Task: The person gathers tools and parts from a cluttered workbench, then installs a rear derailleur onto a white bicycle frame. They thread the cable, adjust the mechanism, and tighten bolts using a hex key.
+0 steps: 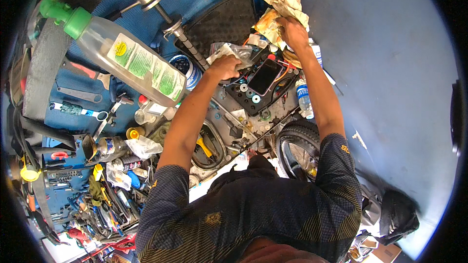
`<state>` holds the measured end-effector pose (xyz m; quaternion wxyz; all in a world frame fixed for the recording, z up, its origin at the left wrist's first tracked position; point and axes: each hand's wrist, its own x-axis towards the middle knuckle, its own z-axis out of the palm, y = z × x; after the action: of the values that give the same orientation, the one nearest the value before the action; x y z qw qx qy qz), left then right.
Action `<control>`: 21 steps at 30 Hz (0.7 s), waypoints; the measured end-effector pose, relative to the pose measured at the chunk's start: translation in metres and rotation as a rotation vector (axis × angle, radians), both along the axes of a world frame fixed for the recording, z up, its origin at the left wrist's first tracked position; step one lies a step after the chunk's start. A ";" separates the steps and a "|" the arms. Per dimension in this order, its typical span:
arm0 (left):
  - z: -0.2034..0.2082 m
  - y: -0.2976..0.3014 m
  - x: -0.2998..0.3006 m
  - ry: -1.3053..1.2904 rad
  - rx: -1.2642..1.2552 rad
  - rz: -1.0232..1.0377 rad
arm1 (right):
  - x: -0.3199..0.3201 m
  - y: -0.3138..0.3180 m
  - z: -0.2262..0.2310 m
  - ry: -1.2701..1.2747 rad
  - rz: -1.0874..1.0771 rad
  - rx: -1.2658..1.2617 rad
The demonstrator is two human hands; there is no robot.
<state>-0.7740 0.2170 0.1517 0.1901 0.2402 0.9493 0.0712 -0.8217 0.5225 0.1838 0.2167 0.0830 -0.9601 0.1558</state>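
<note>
A big clear pump bottle (139, 63) with a green top leans across the left side, and it blocks part of the blue pegboard (119, 7) behind it. A blue and white tub (194, 75) peeks out beside the left arm. On the surface (225, 127), a black tray (239, 98) sits near the right edge, and a black smartphone (264, 76) lies on it with small round parts close by. A water bottle (303, 98) is at the right edge, next to the blue wall (390, 68). A yellow-handled tool (204, 147) lies in an oval tray (224, 158) by the near edge.

The right hand (294, 34) has its fingers bent around crumpled yellowish paper (287, 6) (it has brown stains) at the far right corner. The left hand (224, 67) has its fingers curled down on a white crumpled sheet (225, 50), left of the phone; I cannot tell if it grips it. Both arms reach forward, the right one farther, with the phone between them.
</note>
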 end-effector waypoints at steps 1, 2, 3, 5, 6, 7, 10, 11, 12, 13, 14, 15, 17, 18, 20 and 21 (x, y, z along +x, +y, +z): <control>0.000 -0.012 -0.012 -0.046 0.025 -0.026 | -0.002 -0.005 -0.001 0.018 0.017 -0.015; 0.004 -0.012 -0.012 0.047 0.022 -0.038 | -0.002 -0.002 -0.006 0.026 0.020 -0.018; 0.013 -0.008 -0.011 0.138 0.023 -0.050 | -0.001 0.002 -0.009 0.033 0.023 -0.019; 0.034 0.002 -0.006 0.289 0.160 0.032 | -0.001 0.007 -0.011 -0.063 0.004 -0.014; 0.046 0.005 -0.002 0.364 0.224 0.074 | 0.001 0.005 -0.011 -0.111 -0.003 -0.015; 0.061 0.008 -0.002 0.476 0.239 0.086 | 0.002 0.004 -0.010 -0.123 -0.007 -0.023; 0.102 0.017 -0.002 0.721 0.432 0.093 | 0.007 -0.004 -0.004 -0.146 -0.008 -0.037; 0.114 0.023 -0.003 0.795 0.489 0.077 | 0.008 -0.002 -0.004 -0.141 -0.013 -0.032; 0.120 0.025 -0.002 0.873 0.541 0.063 | 0.009 -0.003 -0.003 -0.133 -0.014 -0.031; 0.125 0.028 0.000 0.944 0.557 0.019 | 0.012 -0.003 -0.004 -0.136 -0.016 -0.046; 0.127 0.030 0.000 1.018 0.573 -0.026 | 0.014 -0.004 -0.004 -0.135 -0.018 -0.060; 0.129 0.032 0.000 1.089 0.590 -0.072 | 0.015 -0.003 -0.003 -0.136 -0.021 -0.074; 0.115 0.040 0.000 1.065 0.437 -0.106 | 0.011 0.009 -0.006 -0.160 0.017 -0.143; 0.103 0.042 -0.001 1.044 0.365 -0.104 | 0.009 0.009 -0.005 -0.171 0.047 -0.184; 0.067 0.037 -0.005 0.970 0.130 -0.136 | 0.011 0.001 0.000 -0.174 0.104 -0.188; 0.044 0.026 -0.006 0.912 -0.031 -0.164 | 0.011 -0.007 0.005 -0.174 0.143 -0.192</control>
<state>-0.7799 0.2432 0.1956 -0.2384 0.3185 0.9147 -0.0715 -0.8103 0.5151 0.1885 0.1277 0.1162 -0.9476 0.2688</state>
